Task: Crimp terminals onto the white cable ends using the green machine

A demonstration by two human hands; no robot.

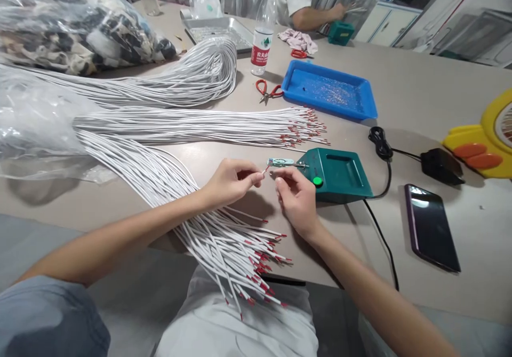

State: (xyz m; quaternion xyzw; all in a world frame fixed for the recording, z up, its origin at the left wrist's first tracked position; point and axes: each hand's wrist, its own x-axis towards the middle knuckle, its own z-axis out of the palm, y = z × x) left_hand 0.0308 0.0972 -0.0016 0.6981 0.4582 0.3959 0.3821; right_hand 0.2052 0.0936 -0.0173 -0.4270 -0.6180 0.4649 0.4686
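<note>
My left hand [240, 180] pinches a white cable near its red wire end [266, 169], just left of a green bench device [344, 173]. The device has a round green button [318, 181] and a pale narrow head [280, 162] sticking out to the left. My right hand [296, 191] is curled beside that head, thumb and fingers drawn together close to the cable's end. Whatever sits between its fingertips is too small to make out. Under my left forearm a bundle of white cables [224, 239] fans toward my lap, with red ends. Another cable bundle [200, 125] lies straight behind my hands.
Behind stand a blue tray [370, 106] with small scraps, red-handled cutters [265, 92] and a plastic bottle [263, 47]. To the right are a phone [432, 228], a black adapter [442, 166] and a yellow object [486, 138]. Across the table a person's arm [312, 18] shows.
</note>
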